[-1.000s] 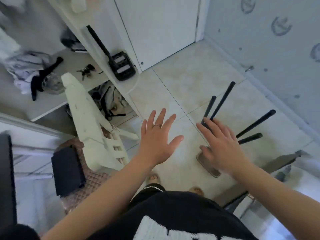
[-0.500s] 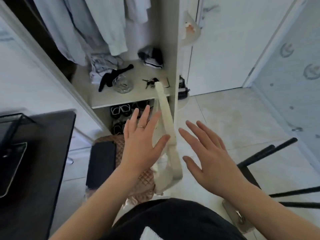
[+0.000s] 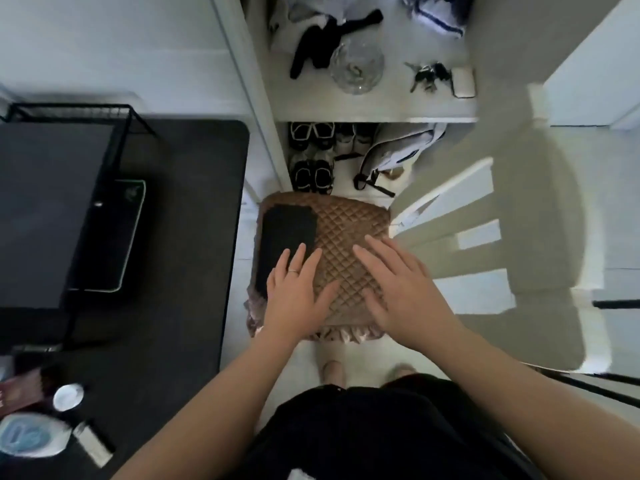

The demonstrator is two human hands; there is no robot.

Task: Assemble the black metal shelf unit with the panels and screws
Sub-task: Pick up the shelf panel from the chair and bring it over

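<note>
Fingers spread and empty, left hand [image 3: 294, 299] and right hand [image 3: 405, 292] are over the brown cushion [image 3: 349, 233], likely to grab its flat black piece [image 3: 289, 233]; black shelf poles [image 3: 618, 303] sit far right

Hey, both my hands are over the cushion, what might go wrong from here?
1. The black panel lies at the cushion's left edge; the left hand's open fingers over it might nudge it off.
2. The chair stands close beside the right hand, so an elbow may knock it.
3. Black rods show at the right edge past the chair; stepping there could mean a trip.
</note>
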